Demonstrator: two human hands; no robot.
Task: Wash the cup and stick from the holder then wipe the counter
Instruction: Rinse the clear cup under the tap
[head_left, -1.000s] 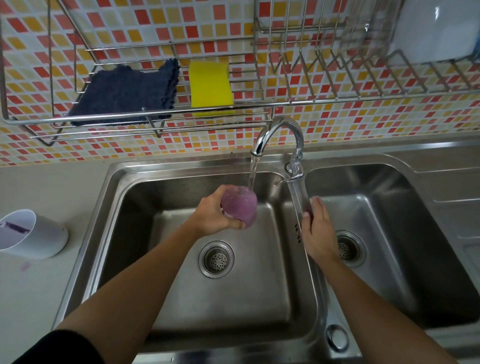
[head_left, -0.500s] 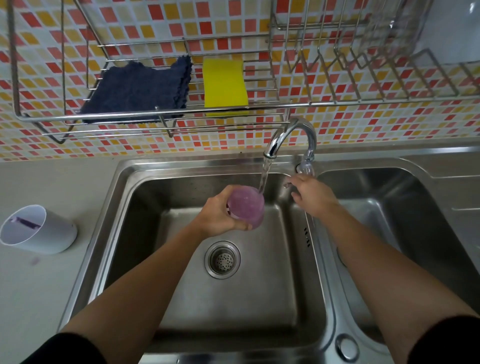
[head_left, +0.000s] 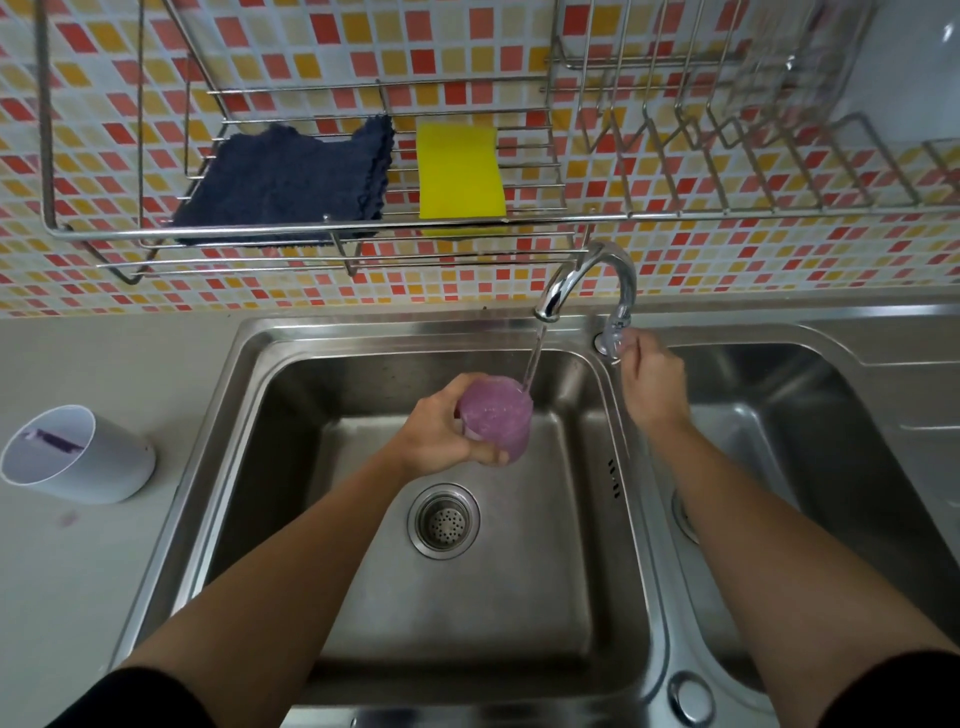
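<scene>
Left hand (head_left: 441, 434) holds cup (head_left: 496, 422) mouth-up; right hand (head_left: 649, 379) grips the tap (head_left: 587, 275).

You have two grips in view, the left grip (head_left: 441, 431) and the right grip (head_left: 652, 379). Count one purple cup (head_left: 496, 418), one white holder (head_left: 98, 467) on the bench (head_left: 78, 597), and one purple stick (head_left: 54, 440) inside it. There are two basins, the left basin (head_left: 519, 597) and the right basin (head_left: 831, 441), and one tap (head_left: 587, 275). There is one wire rack (head_left: 613, 215), bearing one dark cloth (head_left: 280, 182) and one yellow sponge (head_left: 460, 171).
</scene>
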